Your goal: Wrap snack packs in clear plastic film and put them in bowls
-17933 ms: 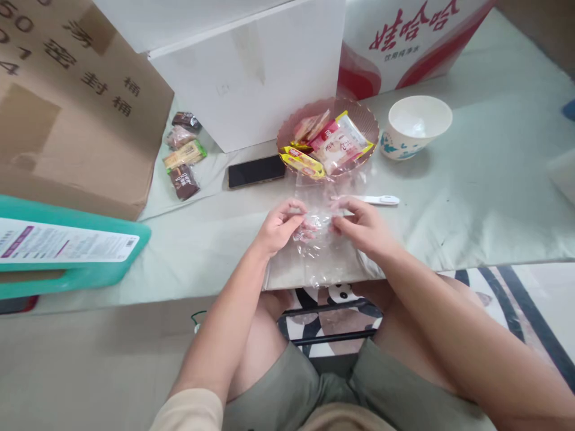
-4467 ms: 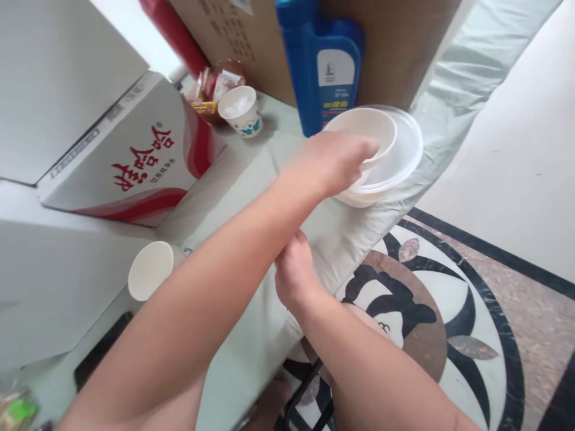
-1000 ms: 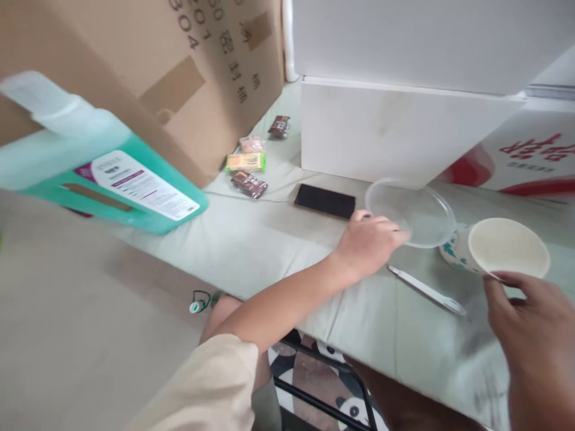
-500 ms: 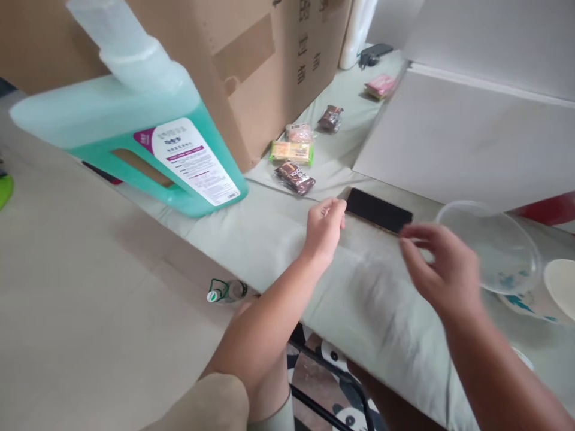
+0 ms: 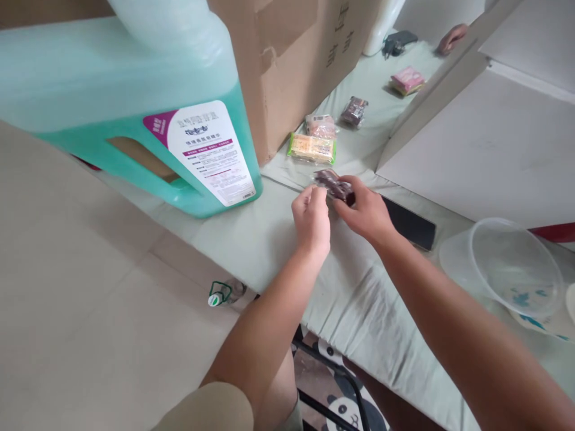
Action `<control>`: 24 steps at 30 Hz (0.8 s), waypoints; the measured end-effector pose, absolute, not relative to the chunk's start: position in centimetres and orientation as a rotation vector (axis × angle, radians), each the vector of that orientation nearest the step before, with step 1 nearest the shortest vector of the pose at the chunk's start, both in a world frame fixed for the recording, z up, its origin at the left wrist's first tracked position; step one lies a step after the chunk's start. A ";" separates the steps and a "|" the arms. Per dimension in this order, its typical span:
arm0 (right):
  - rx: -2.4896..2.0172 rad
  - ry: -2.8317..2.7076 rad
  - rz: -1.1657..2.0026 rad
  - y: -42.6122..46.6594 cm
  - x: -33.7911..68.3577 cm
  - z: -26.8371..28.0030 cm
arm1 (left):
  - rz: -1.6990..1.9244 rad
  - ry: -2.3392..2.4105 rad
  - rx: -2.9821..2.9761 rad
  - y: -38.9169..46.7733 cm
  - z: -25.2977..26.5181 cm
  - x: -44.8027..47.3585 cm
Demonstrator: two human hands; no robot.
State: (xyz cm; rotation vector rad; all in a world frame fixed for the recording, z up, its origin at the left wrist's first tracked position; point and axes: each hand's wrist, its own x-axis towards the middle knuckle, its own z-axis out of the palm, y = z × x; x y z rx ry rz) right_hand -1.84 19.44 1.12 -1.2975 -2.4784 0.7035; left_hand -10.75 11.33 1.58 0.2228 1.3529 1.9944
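My right hand (image 5: 366, 211) has its thumb and fingers around a brown snack packet (image 5: 333, 182) in shiny clear wrap, low over the cloth. Right beside the packet's near left end is my left hand (image 5: 311, 218), its fingers curled closed; whatever they pinch, if anything, is hidden. A yellow-and-green snack packet (image 5: 312, 148) lies just beyond, with a pink packet (image 5: 321, 126) touching its far side. Farther back sits another dark brown packet (image 5: 354, 112). Partly behind my right wrist, a black phone (image 5: 409, 222) lies flat.
A large jug of green liquid (image 5: 245, 161) stands at the left, before a cardboard box (image 5: 309, 72). White panels (image 5: 471, 143) rise at the right, near a clear plastic bowl (image 5: 476, 257). Another person's hand (image 5: 451, 39) shows behind the panels, beyond a pink-and-yellow packet (image 5: 406, 80).
My right hand has moved left from beside the bowl and taken hold of the brown snack packet. My left hand stays closed, now beside that packet. The view has shifted; another person's hand appears.
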 end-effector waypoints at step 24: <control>-1.849 -1.959 0.294 9.7 30.6 -2.0 | 1.159 1.301 1.209 11.7 -2.7 2.9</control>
